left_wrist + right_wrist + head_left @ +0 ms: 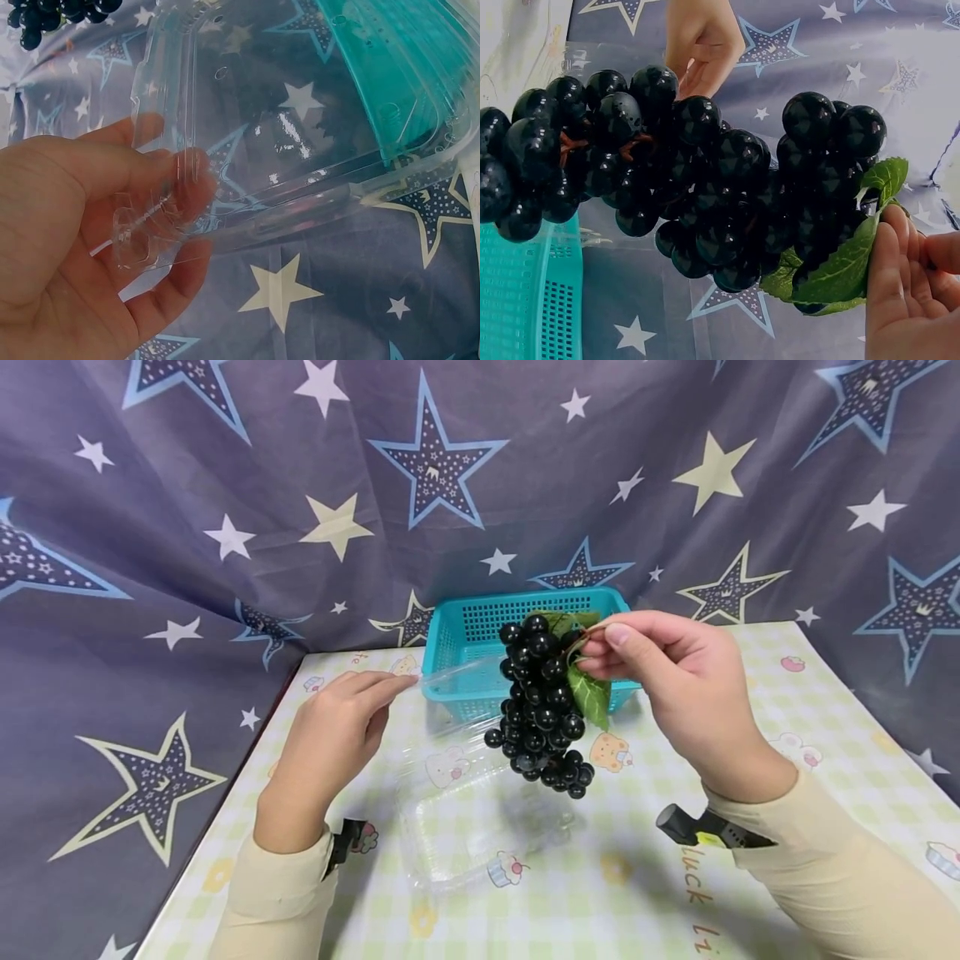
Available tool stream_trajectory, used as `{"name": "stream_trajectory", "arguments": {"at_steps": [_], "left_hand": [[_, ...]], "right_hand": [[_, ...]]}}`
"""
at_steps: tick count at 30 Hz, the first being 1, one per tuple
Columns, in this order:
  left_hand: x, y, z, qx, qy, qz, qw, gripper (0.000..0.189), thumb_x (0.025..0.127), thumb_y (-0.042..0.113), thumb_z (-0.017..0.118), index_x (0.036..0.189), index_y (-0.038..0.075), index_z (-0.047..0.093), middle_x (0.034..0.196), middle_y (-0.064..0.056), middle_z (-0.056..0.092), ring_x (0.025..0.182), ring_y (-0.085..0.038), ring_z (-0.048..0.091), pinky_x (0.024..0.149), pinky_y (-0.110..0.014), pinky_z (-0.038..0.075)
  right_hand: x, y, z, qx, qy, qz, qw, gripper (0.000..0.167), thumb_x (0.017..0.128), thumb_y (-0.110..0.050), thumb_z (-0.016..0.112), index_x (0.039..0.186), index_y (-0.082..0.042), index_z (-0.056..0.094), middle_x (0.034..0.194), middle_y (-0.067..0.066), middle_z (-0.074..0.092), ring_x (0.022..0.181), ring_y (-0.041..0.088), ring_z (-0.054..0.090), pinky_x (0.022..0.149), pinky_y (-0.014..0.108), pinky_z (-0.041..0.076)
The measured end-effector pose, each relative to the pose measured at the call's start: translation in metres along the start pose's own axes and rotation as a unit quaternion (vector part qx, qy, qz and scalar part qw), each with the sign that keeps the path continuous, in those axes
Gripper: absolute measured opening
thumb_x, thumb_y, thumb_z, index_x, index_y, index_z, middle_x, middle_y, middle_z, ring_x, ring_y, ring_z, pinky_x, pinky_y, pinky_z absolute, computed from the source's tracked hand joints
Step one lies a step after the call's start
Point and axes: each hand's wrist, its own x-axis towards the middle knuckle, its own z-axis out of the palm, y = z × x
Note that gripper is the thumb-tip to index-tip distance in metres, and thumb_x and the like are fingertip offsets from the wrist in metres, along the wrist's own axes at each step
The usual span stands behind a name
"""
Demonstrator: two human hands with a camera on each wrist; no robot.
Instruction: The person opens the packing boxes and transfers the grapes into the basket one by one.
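Delicately, the fingers of the right hand (pixel 678 672) pinch the thin stem (pixel 596 627) of a bunch of black grapes (pixel 536 710), which hangs in mid-air beside its green leaf (pixel 590 697). Those of the left hand (pixel 330 735) pinch the edge of a clear lid (pixel 296 139). From where I stand, that slim stem looks the weak spot: should it twist between the fingers, the heavy bunch could swing or drop. Loose lower grapes might also catch the lid's rim, and a tug there could drag the light container (pixel 442 860) below, or a slip let the lid flop down.

Behind the bunch sits a turquoise basket (pixel 442 647), near the back of the tabletop (pixel 832 868), whose pale green checks carry cupcakes, bears and lettering. Around it all hangs a grey-purple curtain (pixel 525 406) scattered with stars, creased towards the left.
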Motion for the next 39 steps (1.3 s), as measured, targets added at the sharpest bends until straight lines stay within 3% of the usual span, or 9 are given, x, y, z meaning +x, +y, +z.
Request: {"name": "stream_trajectory", "arguments": {"at_steps": [39], "left_hand": [[-0.001, 0.0, -0.001, 0.011, 0.002, -0.003, 0.9999, 0.047, 0.089, -0.009, 0.063, 0.125, 0.018, 0.075, 0.112, -0.005, 0.077, 0.103, -0.03, 0.072, 0.081, -0.048, 0.058]], "right_hand": [[0.028, 0.003, -0.022, 0.064, 0.051, -0.046, 0.9955, 0.02, 0.096, 0.003, 0.068, 0.104, 0.021, 0.068, 0.09, 0.02, 0.077, 0.077, 0.026, 0.078, 0.077, 0.036, 0.064]]}}
